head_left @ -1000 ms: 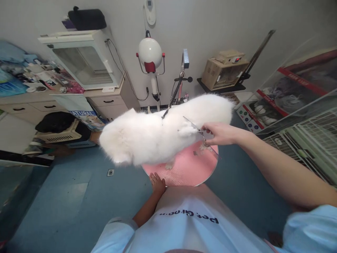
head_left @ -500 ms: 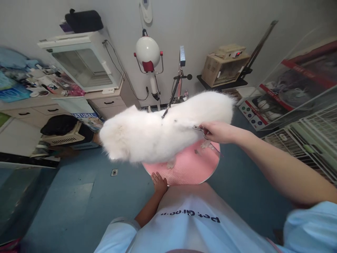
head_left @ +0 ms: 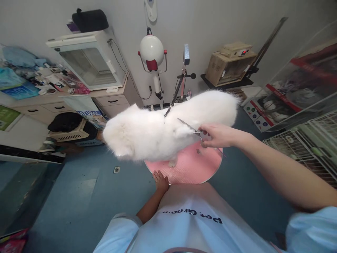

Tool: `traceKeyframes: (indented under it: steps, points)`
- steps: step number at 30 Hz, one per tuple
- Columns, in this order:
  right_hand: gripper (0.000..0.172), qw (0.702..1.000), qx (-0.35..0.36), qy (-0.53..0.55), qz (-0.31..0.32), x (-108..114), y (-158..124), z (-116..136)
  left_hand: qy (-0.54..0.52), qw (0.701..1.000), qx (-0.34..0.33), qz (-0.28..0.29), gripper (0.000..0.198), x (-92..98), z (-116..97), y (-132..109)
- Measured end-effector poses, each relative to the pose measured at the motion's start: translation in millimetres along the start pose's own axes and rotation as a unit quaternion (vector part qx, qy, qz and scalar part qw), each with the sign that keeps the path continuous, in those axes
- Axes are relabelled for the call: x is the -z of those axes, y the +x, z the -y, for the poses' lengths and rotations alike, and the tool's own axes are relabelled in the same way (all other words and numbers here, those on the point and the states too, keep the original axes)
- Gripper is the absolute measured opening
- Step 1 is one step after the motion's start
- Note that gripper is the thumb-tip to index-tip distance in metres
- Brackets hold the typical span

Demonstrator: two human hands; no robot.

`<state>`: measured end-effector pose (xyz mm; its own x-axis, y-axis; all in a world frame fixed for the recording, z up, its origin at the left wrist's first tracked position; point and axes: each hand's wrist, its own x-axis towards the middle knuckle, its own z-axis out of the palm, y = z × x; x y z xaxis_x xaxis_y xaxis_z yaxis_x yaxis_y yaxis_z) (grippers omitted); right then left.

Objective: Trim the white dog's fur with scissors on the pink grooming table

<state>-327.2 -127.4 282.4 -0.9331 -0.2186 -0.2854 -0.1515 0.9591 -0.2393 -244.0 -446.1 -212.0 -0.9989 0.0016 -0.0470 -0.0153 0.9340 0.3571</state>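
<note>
- On the round pink worktop (head_left: 201, 170) in the middle, there's a fluffy white dog (head_left: 147, 131), stretched sideways across it with its head hanging past the edge on the left of the view, and one paw showing near the front
- Right hand (head_left: 217, 135) is by the dog's side with the fingers wrapped round the handles of some metal scissors (head_left: 196, 131), so definitely grasping
- One blade shows up nicely against the white fur, pointing up and left; the other one is hard to make out
- Thin purplish thing (head_left: 222, 153) pokes out just below that hand, can't really tell what it is
- Left hand (head_left: 161, 181) is just resting palm down on the near rim of the worktop, fingers released and a bit spread, nothing in them
- Black strap (head_left: 175, 96) slants up from the dog's shoulders towards the stand behind
- Round white machine with red trim (head_left: 152, 51) sits back by the wall, with a white glass-fronted cabinet (head_left: 89, 65) on top of the drawers (head_left: 113, 101) to the left
- Over on the right you get a wooden box (head_left: 228, 70) and some wire cages (head_left: 297, 151), all well apart from the dog
</note>
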Motion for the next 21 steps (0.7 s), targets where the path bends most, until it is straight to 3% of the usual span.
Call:
traceKeyframes:
  steps: [2,7,12,17,21]
  points:
    - [0.043,1.000,0.014,-0.009,-0.013,-1,1,3,-0.001,1.000,0.001,-0.005,0.069,-0.1,0,0]
    - [0.021,1.000,0.009,-0.029,-0.002,1,2,8,-0.003,1.000,-0.004,-0.012,0.069,-0.3,0,-1]
    - [0.043,1.000,0.019,-0.014,-0.014,-2,3,16,-0.007,1.000,-0.002,-0.016,0.070,-0.8,0,0]
    - [0.024,0.999,0.012,-0.031,-0.014,-7,3,16,-0.005,1.000,-0.001,-0.006,0.070,1.3,0,1]
    - [0.034,0.999,0.018,-0.022,-0.017,-8,1,23,-0.004,1.000,0.002,0.002,0.071,3.4,-2,1]
